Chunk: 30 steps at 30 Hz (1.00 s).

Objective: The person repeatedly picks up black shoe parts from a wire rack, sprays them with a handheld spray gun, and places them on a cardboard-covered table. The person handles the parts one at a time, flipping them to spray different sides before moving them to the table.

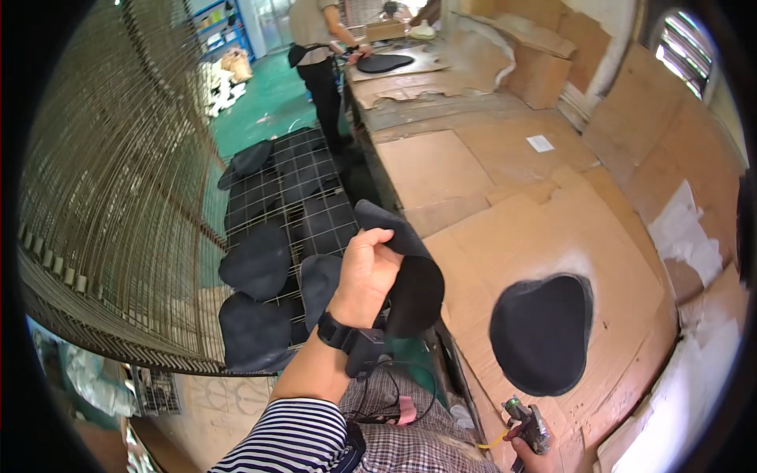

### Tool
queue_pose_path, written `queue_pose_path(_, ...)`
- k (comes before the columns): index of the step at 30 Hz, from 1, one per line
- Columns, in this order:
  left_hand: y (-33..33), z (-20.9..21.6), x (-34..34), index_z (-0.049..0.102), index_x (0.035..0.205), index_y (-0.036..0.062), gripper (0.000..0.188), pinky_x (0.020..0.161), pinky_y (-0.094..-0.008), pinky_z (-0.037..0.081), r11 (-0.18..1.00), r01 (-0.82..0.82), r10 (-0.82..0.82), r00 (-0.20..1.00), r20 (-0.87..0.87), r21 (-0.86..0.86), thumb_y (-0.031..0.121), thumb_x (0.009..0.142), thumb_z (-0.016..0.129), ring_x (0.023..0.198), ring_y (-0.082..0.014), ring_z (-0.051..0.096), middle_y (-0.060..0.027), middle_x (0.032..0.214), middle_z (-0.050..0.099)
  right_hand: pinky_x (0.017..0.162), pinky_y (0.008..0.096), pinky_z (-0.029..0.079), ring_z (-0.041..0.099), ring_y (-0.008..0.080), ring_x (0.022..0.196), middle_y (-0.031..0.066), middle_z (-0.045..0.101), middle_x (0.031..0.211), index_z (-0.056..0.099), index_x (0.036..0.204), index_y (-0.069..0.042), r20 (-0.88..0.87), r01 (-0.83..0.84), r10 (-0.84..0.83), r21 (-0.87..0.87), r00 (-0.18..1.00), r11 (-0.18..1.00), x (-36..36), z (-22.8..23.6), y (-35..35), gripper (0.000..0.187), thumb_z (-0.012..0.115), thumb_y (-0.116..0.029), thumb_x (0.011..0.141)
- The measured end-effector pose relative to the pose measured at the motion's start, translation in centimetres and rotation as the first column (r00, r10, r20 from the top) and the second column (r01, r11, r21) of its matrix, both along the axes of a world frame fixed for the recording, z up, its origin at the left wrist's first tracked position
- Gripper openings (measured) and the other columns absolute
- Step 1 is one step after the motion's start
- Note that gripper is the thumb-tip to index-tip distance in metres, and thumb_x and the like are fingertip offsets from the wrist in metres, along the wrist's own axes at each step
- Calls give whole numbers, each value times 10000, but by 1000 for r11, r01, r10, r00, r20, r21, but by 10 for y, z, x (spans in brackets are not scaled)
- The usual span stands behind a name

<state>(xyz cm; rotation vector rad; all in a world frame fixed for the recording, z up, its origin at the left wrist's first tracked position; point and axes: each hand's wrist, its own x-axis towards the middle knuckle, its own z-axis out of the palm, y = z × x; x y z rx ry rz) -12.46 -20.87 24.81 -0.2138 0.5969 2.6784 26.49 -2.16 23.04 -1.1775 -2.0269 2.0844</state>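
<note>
Clearly, the left hand [367, 264] pinches a dark, curled pad [419, 290] between thumb and fingers, holding it up beside the edge of the cardboard-covered counter [461, 248]. Low at the right, the other hand [533, 459] is wrapped around a metal spray gun [528, 422] with a yellow hose [491, 444]; much of that grip is hidden. Another dark pad [542, 335] lies flat on the counter, just beyond the gun. To the left, more dark pads [255, 262] spread across a wire rack [293, 230]. Farther off, a co-worker [312, 27] stands at the counter, hands near one more dark pad [384, 63].
</note>
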Motion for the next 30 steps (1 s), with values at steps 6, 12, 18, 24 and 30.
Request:
queue_pose_path(6, -75, -74, -89, 546, 866, -11, 158, 818, -424, 532, 976, -195, 210, 960, 183, -99, -100, 753, 481, 846, -291, 618, -135, 886, 604, 417, 176, 326, 451, 20, 507, -24, 637, 859, 616, 1015, -77, 114, -145, 145, -13, 983, 989, -78, 13, -15, 206, 692, -99, 825)
queue_pose_path(12, -117, -138, -203, 535, 930, 39, 217, 822, -439, 516, 919, -345, 362, 930, 58, -190, -89, 768, 469, 874, -263, 599, -100, 928, 588, 397, 200, 345, 460, 33, 490, -18, 633, 803, 619, 980, -70, 232, -223, 206, 48, 951, 974, -129, -5, -25, 203, 721, -96, 806)
queue_pose_path(18, -139, -203, -269, 516, 1109, 54, 423, 853, -441, 516, 800, -585, 581, 811, -71, -135, -122, 727, 474, 967, -294, 597, -116, 1064, 584, 378, 195, 337, 457, 35, 486, -19, 617, 782, 610, 1039, -64, 205, -219, 199, 79, 958, 972, -165, -26, -29, 267, 726, -104, 802)
queue_pose_path(24, -172, -393, -284, 482, 1168, 96, 456, 914, -518, 456, 803, -491, 581, 772, 258, -338, -79, 747, 471, 1070, -335, 535, -126, 1141, 524, 385, 188, 339, 452, 34, 497, -33, 587, 779, 595, 1100, -63, 253, -268, 238, 90, 938, 959, -197, -24, -37, 325, 722, -132, 809)
queue_pose_path(30, -162, -418, -258, 377, 1304, -30, 530, 1007, -490, 366, 844, -177, 487, 648, 585, -506, 97, 826, 568, 1184, -344, 440, -157, 1346, 390, 409, 190, 338, 431, 29, 508, -31, 609, 875, 521, 1276, -67, 206, -249, 218, 140, 954, 958, -223, -22, -53, 520, 723, -158, 805)
